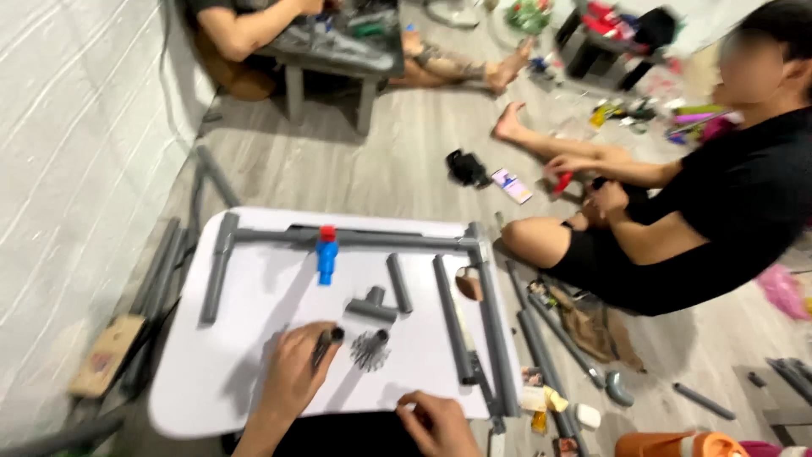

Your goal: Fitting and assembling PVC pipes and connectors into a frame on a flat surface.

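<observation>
- On the low white table (254, 372), the person's left hand (296, 372) is closed around a short grey pipe piece (326, 343), whose dark open end points up and away from the wrist.
- Just beside that pipe end lies a round bristly wire brush (370, 349), close to the hand but apart from it.
- Beyond the brush rests a grey tee fitting (370, 306), and next to it a short grey pipe (399, 283) lying loose.
- At the table's near edge, the right hand (438, 421) sits with fingers curled inward; whether it grips anything cannot be told.
- Across the far side runs a grey pipe frame (372, 239), carrying a blue valve with a red handle (326, 252).
- Down the right side lie two longer grey pipes (452, 317), side by side.
- On the floor to the right, another person in black (727, 211) sits with both hands busy near a phone (512, 185).
</observation>
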